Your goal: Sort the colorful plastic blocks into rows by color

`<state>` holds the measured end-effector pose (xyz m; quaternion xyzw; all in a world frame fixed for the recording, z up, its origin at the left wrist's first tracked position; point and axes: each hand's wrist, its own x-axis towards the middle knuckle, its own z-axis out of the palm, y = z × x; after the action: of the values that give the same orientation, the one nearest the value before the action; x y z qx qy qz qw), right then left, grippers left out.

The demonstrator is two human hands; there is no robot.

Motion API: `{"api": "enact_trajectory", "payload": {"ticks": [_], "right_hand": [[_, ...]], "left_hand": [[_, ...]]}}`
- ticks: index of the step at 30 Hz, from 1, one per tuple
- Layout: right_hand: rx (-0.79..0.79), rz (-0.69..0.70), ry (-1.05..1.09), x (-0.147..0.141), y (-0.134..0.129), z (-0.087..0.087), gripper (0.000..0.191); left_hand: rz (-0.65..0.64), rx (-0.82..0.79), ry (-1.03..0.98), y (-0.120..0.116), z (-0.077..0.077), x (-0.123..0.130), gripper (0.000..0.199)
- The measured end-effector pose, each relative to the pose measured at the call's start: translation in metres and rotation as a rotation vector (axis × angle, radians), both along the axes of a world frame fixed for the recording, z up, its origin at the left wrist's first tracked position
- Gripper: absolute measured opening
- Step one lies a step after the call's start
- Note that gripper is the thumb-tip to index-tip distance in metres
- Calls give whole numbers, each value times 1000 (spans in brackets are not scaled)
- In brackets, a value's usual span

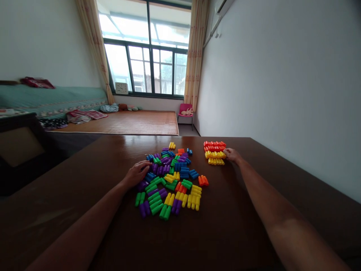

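Observation:
A loose heap of plastic building blocks, shaped like joined short tubes, lies mid-table in purple, green, blue, yellow and orange. My left hand rests at the heap's left edge, fingers loosely curved and reaching to the purple blocks; nothing shows in its grasp. To the right, red-orange blocks are lined up in rows, with a row of yellow blocks just nearer. My right hand pinches the right end of that yellow row. A shorter yellow row lies in front.
The dark brown table reaches back toward a bed with a woven mat. One orange block sits apart at the heap's right side. Behind stand a pink chair and a window; a white wall runs along the right.

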<state>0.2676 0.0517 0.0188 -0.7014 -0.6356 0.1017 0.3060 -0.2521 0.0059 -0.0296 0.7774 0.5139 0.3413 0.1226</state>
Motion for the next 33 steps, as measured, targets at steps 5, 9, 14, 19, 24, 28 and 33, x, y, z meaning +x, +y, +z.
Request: {"api": "enact_trajectory", "payload": {"ticks": [5,9,14,19,24,28,33], "right_hand": [[19,225,-42,-37,-28,24,31],[-177,756,-105,-94,-74,35,25],[-228,1287,-253,-139,-112,37,30],[-143,1116,-311,-141,-109,20,40],[26,623,-457,-136,-105,4,48],[-2,389,-448,-122,-96,1,33],[-14,442,-261,-99,-81,-2,31]], "left_hand": [[-2,2,7,-1,2,3,45],[8,2,18,-1,3,3,46],[-13,14,9,0,2,2,46],[-19,12,12,-1,2,2,46],[-33,15,6,0,2,1,45],[-37,16,-2,2,1,0,44],[-37,21,10,3,-1,-1,44]]}}
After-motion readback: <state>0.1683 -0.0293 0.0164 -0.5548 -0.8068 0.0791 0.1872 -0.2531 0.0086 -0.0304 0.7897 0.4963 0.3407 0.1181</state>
